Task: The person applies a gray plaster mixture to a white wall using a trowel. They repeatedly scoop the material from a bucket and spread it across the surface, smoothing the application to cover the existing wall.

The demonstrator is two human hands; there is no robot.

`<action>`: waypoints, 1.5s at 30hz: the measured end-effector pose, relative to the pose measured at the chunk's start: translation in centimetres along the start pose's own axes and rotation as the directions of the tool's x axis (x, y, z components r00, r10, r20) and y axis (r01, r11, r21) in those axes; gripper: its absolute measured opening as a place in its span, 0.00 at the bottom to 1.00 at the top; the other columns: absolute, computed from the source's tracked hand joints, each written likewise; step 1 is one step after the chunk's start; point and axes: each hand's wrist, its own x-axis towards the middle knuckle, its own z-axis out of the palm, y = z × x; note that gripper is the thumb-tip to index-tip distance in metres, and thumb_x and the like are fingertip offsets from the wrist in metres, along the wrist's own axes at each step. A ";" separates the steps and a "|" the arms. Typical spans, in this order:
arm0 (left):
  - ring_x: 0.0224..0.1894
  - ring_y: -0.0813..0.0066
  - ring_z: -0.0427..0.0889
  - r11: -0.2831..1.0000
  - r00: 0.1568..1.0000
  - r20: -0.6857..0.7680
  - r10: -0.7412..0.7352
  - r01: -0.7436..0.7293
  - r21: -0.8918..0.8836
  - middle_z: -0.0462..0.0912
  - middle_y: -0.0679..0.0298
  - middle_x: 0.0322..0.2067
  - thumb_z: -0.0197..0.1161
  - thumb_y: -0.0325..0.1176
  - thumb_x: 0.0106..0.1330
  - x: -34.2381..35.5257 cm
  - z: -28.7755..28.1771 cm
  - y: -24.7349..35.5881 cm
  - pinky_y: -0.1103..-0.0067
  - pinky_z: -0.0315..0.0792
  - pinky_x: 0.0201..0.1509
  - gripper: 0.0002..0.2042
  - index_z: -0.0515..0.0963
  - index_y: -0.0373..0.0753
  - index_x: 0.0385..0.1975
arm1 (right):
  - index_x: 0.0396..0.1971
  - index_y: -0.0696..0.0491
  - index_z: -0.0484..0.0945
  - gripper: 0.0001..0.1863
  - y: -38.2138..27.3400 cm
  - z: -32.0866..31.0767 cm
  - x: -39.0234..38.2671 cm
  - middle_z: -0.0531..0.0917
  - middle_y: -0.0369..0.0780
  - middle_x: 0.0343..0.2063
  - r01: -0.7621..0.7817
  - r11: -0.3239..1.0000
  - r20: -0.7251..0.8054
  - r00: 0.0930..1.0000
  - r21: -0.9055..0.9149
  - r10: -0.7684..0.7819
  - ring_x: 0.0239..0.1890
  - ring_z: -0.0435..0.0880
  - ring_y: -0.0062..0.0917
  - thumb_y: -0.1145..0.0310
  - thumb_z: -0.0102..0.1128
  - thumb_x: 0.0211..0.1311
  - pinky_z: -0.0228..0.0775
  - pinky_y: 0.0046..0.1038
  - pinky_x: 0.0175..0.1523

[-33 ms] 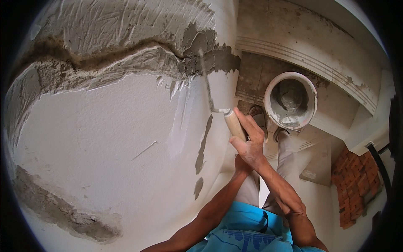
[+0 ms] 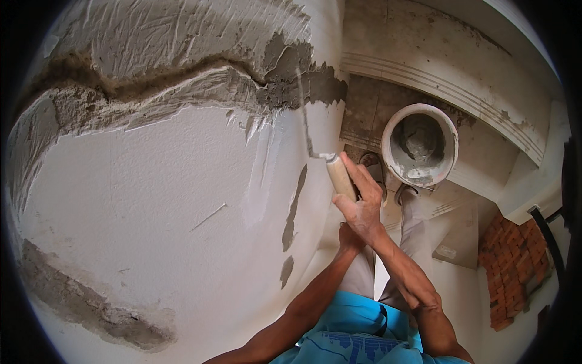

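My right hand [image 2: 364, 209] is closed around the pale wooden handle of a trowel [image 2: 341, 178]. The trowel's thin blade, seen nearly edge-on, points up along the white wall [image 2: 163, 176]. Its tip lies over a patch of wet grey mortar [image 2: 297, 85], at the right end of a rough groove [image 2: 163, 88]; whether it touches cannot be told. Behind and below the right wrist is my left hand [image 2: 350, 238], its fingers hidden. Two dark mortar smears [image 2: 293, 212] mark the wall below the blade.
A round bucket [image 2: 451, 142] with grey mortar inside stands at my feet, before pale grooved steps [image 2: 442, 82]. Lower left, a rough grey strip [image 2: 91, 306] crosses the wall. Red bricks [image 2: 512, 267] show at the far right. A thin nail-like piece [image 2: 209, 217] sticks out of the wall.
The trowel blade has swung slightly to the right, and its handle has shifted a little up and right with my right hand. The left hand looks unmoved.
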 end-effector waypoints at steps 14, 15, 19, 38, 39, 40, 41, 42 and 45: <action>0.49 0.42 0.84 0.999 0.993 0.119 0.010 -0.014 0.033 0.81 0.42 0.48 0.63 0.50 0.65 0.2 -0.9 0.3 0.55 0.77 0.54 0.26 0.78 0.32 0.53 | 0.67 0.57 0.75 0.41 2.0 1.8 0.9 0.77 0.42 0.32 -0.050 0.999 -0.032 0.998 -0.011 0.049 0.33 0.78 0.29 0.79 0.64 0.43 0.73 0.29 0.41; 0.49 0.43 0.84 1.000 0.999 0.053 0.012 -0.011 -0.026 0.81 0.43 0.48 0.64 0.50 0.65 0.2 -0.1 -0.1 0.55 0.77 0.54 0.27 0.77 0.32 0.53 | 0.67 0.57 0.75 0.41 1.8 1.9 0.6 0.77 0.42 0.32 -0.047 0.999 -0.024 0.999 -0.016 0.047 0.33 0.78 0.29 0.79 0.64 0.43 0.73 0.29 0.41; 0.49 0.44 0.84 0.999 0.998 -0.068 -0.018 0.014 -0.048 0.81 0.43 0.48 0.65 0.51 0.64 -0.3 0.4 -0.3 0.55 0.77 0.54 0.28 0.76 0.33 0.54 | 0.67 0.56 0.75 0.41 0.8 2.0 -0.7 0.77 0.42 0.33 0.040 0.999 0.019 0.999 -0.025 -0.040 0.34 0.79 0.30 0.80 0.65 0.44 0.73 0.28 0.42; 0.48 0.43 0.84 0.986 0.997 0.026 -0.079 0.074 0.150 0.81 0.42 0.48 0.64 0.52 0.65 0.2 -2.6 2.5 0.58 0.77 0.55 0.30 0.74 0.32 0.56 | 0.66 0.54 0.76 0.41 3.8 0.4 1.8 0.79 0.42 0.35 -0.034 0.999 -0.006 0.999 -0.025 0.034 0.35 0.79 0.30 0.78 0.65 0.42 0.73 0.29 0.44; 0.48 0.43 0.84 0.983 0.994 0.085 -0.075 0.059 0.176 0.81 0.42 0.48 0.64 0.52 0.65 0.2 -3.0 2.8 0.58 0.77 0.55 0.30 0.74 0.32 0.56 | 0.66 0.54 0.76 0.41 3.5 0.2 1.4 0.78 0.42 0.34 -0.026 0.999 0.011 1.000 -0.023 0.026 0.34 0.78 0.30 0.78 0.65 0.41 0.73 0.29 0.44; 0.48 0.43 0.84 0.979 0.987 0.143 -0.071 0.041 0.201 0.81 0.42 0.48 0.64 0.52 0.65 0.2 -3.5 2.9 0.58 0.77 0.55 0.30 0.74 0.32 0.56 | 0.65 0.54 0.77 0.41 3.2 0.0 1.1 0.78 0.42 0.34 -0.018 1.000 0.028 0.999 -0.021 0.019 0.34 0.78 0.30 0.77 0.65 0.41 0.73 0.29 0.43; 0.48 0.44 0.84 0.974 0.978 0.193 -0.077 0.033 0.223 0.81 0.42 0.48 0.64 0.52 0.65 0.0 -4.0 3.0 0.58 0.77 0.55 0.30 0.74 0.32 0.57 | 0.65 0.54 0.77 0.41 2.7 -0.1 0.6 0.77 0.42 0.33 -0.023 1.000 0.063 0.998 0.000 0.023 0.34 0.78 0.30 0.77 0.65 0.41 0.73 0.29 0.44; 0.48 0.44 0.84 0.980 0.982 0.159 -0.100 0.070 0.185 0.81 0.42 0.48 0.64 0.52 0.65 -0.3 -4.1 2.9 0.58 0.77 0.55 0.30 0.74 0.32 0.57 | 0.65 0.54 0.77 0.41 2.3 -0.3 0.1 0.77 0.42 0.33 -0.028 0.999 0.099 0.995 0.020 0.025 0.34 0.78 0.30 0.77 0.65 0.41 0.72 0.29 0.44; 0.48 0.44 0.84 0.987 0.989 0.086 -0.117 0.106 0.119 0.81 0.42 0.48 0.65 0.53 0.64 -0.1 -3.4 2.8 0.57 0.77 0.55 0.31 0.73 0.32 0.57 | 0.65 0.54 0.77 0.41 3.0 -1.0 -0.3 0.78 0.42 0.34 -0.089 0.996 0.093 0.992 0.020 0.087 0.35 0.78 0.30 0.77 0.65 0.41 0.72 0.29 0.46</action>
